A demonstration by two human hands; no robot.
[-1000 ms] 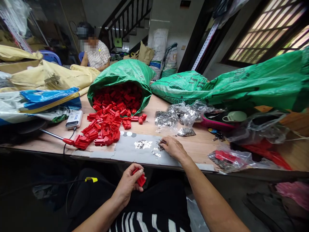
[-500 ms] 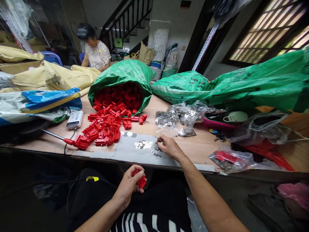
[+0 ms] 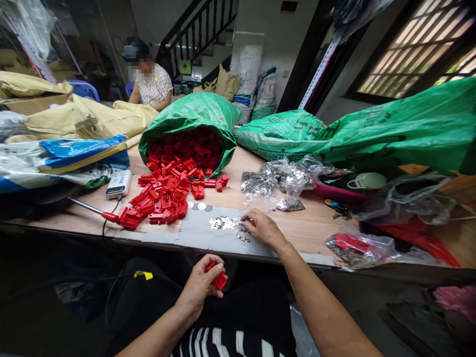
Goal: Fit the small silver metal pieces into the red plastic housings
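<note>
A red plastic part (image 3: pixel 219 280) is held in my left hand (image 3: pixel 203 282), below the table's front edge. My right hand (image 3: pixel 262 228) is over the right side of a grey mat (image 3: pixel 197 238), its fingers pinched at the small metal pieces; a thin item shows at the fingertips, too small to make out. Shiny metal pieces (image 3: pixel 223 222) lie in a flat pile left of my right hand, with darker ones (image 3: pixel 243 238) just below it. Many red parts (image 3: pixel 167 198) are heaped to the left, spilling from a green sack (image 3: pixel 197 109).
Bags of metal pieces (image 3: pixel 258 183) lie right of centre, near a pink basket (image 3: pixel 340 192). A clear bag (image 3: pixel 359 245) with red parts sits at the front right. A white power bank (image 3: pixel 119 184) lies at left. A person (image 3: pixel 152 84) sits across the table.
The view has shifted slightly, moving the scene a little to the right in the picture. My left hand still holds the red part; my right hand stays at the metal pieces, its fingers slightly lower.
</note>
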